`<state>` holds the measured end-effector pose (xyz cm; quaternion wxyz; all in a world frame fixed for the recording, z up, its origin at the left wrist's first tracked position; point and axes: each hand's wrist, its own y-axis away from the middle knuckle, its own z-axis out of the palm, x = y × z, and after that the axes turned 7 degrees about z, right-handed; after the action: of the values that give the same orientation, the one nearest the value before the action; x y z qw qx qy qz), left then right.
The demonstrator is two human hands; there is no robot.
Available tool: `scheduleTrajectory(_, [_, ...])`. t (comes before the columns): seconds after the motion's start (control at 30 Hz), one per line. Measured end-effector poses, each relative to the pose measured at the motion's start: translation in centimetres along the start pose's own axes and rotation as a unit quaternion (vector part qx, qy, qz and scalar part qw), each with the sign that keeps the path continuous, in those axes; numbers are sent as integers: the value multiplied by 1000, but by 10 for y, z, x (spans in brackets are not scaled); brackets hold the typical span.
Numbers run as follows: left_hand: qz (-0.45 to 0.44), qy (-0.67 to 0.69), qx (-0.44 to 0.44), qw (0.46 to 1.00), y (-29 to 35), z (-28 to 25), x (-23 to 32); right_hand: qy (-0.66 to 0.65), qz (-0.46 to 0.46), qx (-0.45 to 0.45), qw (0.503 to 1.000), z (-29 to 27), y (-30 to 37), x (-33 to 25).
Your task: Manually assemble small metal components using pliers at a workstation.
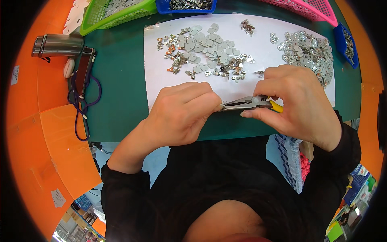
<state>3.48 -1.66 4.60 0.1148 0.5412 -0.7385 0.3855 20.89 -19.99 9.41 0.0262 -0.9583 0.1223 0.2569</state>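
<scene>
My right hand (296, 99) is closed round a pair of needle-nose pliers (250, 103) with yellow grips, held over the front edge of the table. The jaws point left and meet the fingertips of my left hand (183, 107). Those fingers are pinched together at the tip of the pliers; what is between them is mostly hidden. Beyond my hands, a pile of flat grey metal plates (207, 44) mixed with small shiny fittings lies on a white sheet (155, 86). A heap of silvery perforated metal pieces (308, 54) lies at the right of the sheet.
Along the far edge stand a green basket (117, 18), a blue tray (186, 11) and a pink basket (306, 12), with another blue tray (346, 46) at the right. A metal flask (60, 45) and a phone (84, 70) with a dark cord lie at the left.
</scene>
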Motion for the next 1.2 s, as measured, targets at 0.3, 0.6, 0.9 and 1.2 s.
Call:
scheduleTrajectory(0.3, [-32, 25, -20, 999, 4, 2, 3, 38, -8, -6, 999, 1, 0, 0])
scheduleTrajectory(0.6, [-44, 47, -17, 998, 5, 2, 3, 44, -2, -8, 999, 0, -1, -3])
scheduleTrajectory(0.9, [-48, 61, -15, 997, 5, 3, 5, 34, -1, -8, 999, -2, -2, -4])
scheduleTrajectory(1.2, [-71, 78, 6, 994, 6, 4, 7, 35, -8, -19, 999, -4, -5, -6])
